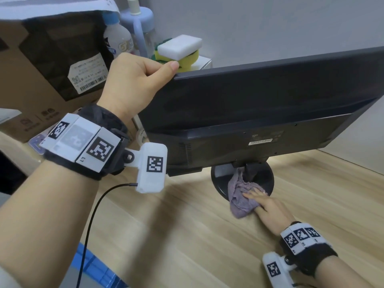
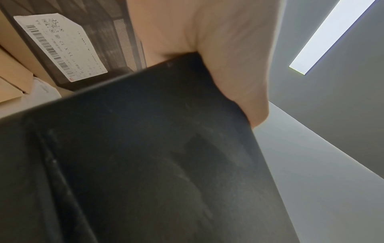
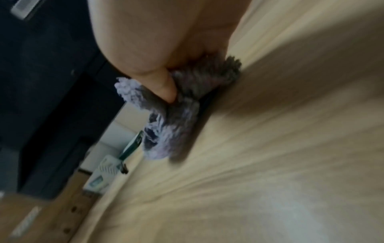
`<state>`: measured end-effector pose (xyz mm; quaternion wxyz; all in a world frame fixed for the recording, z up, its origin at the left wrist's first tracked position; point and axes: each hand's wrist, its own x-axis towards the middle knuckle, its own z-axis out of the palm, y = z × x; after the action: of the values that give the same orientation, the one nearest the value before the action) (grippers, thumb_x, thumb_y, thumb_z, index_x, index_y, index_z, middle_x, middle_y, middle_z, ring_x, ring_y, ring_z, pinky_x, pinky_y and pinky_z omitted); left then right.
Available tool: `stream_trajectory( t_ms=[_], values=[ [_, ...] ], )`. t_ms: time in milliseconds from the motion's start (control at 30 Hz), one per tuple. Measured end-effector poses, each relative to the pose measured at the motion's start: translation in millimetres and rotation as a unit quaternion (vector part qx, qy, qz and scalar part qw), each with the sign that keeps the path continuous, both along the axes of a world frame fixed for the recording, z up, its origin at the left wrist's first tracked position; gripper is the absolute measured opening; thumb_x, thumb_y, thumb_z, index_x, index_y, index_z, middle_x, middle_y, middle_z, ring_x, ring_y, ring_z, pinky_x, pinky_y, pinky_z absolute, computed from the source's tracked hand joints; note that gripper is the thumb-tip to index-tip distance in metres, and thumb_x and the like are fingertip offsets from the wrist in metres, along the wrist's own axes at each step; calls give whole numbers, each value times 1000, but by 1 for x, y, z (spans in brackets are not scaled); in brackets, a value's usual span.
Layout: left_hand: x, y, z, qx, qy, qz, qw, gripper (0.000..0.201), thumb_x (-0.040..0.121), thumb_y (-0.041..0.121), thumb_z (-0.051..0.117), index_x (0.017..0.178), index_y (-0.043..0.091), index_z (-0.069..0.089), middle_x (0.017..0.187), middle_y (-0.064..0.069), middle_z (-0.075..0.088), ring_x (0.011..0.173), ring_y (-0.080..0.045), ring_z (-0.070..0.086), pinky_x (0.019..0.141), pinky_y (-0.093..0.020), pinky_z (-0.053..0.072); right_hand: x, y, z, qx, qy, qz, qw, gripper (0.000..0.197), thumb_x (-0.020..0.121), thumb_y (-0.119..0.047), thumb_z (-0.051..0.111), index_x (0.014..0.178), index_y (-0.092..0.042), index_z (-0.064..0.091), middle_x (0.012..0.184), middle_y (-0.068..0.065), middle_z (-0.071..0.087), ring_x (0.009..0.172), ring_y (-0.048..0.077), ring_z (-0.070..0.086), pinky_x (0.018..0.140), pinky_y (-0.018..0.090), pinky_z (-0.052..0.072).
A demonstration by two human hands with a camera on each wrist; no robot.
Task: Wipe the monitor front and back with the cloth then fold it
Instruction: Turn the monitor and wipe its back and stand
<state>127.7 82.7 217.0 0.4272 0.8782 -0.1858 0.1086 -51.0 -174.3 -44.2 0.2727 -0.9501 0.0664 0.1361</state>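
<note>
A black monitor (image 1: 259, 104) stands on the wooden desk with its back toward me, on a round black base (image 1: 264, 173). My left hand (image 1: 137, 80) grips its top left corner, thumb on the top edge; the left wrist view shows the palm (image 2: 207, 49) wrapped over the dark back panel (image 2: 145, 148). A crumpled purple cloth (image 1: 242, 196) lies on the base's front edge. My right hand (image 1: 264, 202) presses it down with flat fingers; in the right wrist view the thumb (image 3: 158, 82) sits on the cloth (image 3: 176, 118). The screen side is hidden.
A cardboard box (image 1: 41, 69) with a shipping label stands at the left. Behind the monitor are bottles (image 1: 118, 38) and a white and yellow sponge stack (image 1: 180, 48) on a white box. A black cable (image 1: 93, 215) runs from my left wrist. Bare wooden desk (image 1: 207, 235) lies in front.
</note>
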Motion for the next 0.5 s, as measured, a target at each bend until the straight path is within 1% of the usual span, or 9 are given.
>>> stream_trajectory(
  t_ms=[100, 133, 167, 233, 267, 333, 400, 467, 500],
  values=[
    [-2, 3, -1, -7, -9, 0, 1000, 34, 89, 34, 53, 82, 6, 71, 74, -20, 67, 56, -9, 53, 47, 0, 35, -3, -6, -3, 3, -23, -74, 997, 36, 83, -4, 53, 115, -18, 65, 136, 6, 53, 128, 24, 48, 107, 31, 35],
    [-2, 3, 0, -7, -6, 6, 1000, 34, 89, 35, 53, 84, 6, 71, 76, -20, 67, 58, -9, 54, 47, 0, 35, -2, -7, -2, -7, -29, -88, 996, 34, 83, -5, 54, 112, -15, 67, 134, 9, 55, 125, 26, 51, 104, 32, 38],
    [-1, 2, 0, -7, -1, 10, 1000, 32, 89, 35, 53, 84, 9, 70, 72, -13, 66, 59, -6, 56, 47, 1, 35, 3, -9, -1, -18, -29, -111, 993, 31, 83, -7, 53, 110, -12, 68, 131, 13, 57, 122, 29, 53, 101, 34, 41],
    [0, -2, 1, -8, 3, 13, 1000, 23, 88, 36, 54, 84, 17, 66, 63, 4, 56, 56, 8, 55, 46, 2, 34, 17, -12, 9, -50, -10, -180, 982, 30, 83, -14, 50, 105, -4, 68, 120, 27, 62, 109, 41, 58, 91, 39, 46],
    [0, -3, 1, -7, 1, 15, 1000, 20, 88, 36, 54, 84, 19, 65, 61, 7, 53, 55, 11, 53, 46, 2, 33, 27, -14, 14, -67, -2, -204, 977, 30, 85, -13, 50, 106, 0, 66, 117, 31, 61, 105, 45, 57, 87, 41, 46],
    [0, -3, 1, -5, -2, 17, 1000, 23, 88, 36, 54, 86, 18, 67, 62, 7, 54, 55, 5, 54, 47, 2, 34, 48, -18, 21, -74, 6, -191, 979, 32, 87, -6, 49, 118, -1, 59, 134, 27, 49, 119, 42, 49, 93, 37, 39],
    [0, -1, 0, -1, -3, 22, 1000, 29, 89, 37, 53, 88, 13, 70, 64, 5, 55, 57, -3, 54, 48, 1, 35, 68, -20, 23, -69, 16, -124, 990, 37, 88, -2, 46, 124, -2, 53, 148, 18, 33, 139, 29, 26, 104, 28, 25],
    [0, 0, -1, -4, -6, 21, 1000, 31, 89, 37, 53, 89, 11, 70, 65, 3, 56, 58, -2, 55, 47, 0, 36, 76, -16, 25, -72, 25, -102, 992, 32, 87, 0, 45, 117, 1, 55, 147, 20, 33, 143, 26, 11, 110, 28, 16],
    [-1, 0, -1, -6, -7, 17, 1000, 33, 89, 37, 53, 90, 9, 70, 67, -1, 59, 61, -3, 56, 48, 0, 36, 75, -13, 24, -71, 15, -106, 992, 32, 85, 1, 45, 116, 0, 54, 145, 20, 34, 143, 27, 11, 109, 28, 18]
  ],
)
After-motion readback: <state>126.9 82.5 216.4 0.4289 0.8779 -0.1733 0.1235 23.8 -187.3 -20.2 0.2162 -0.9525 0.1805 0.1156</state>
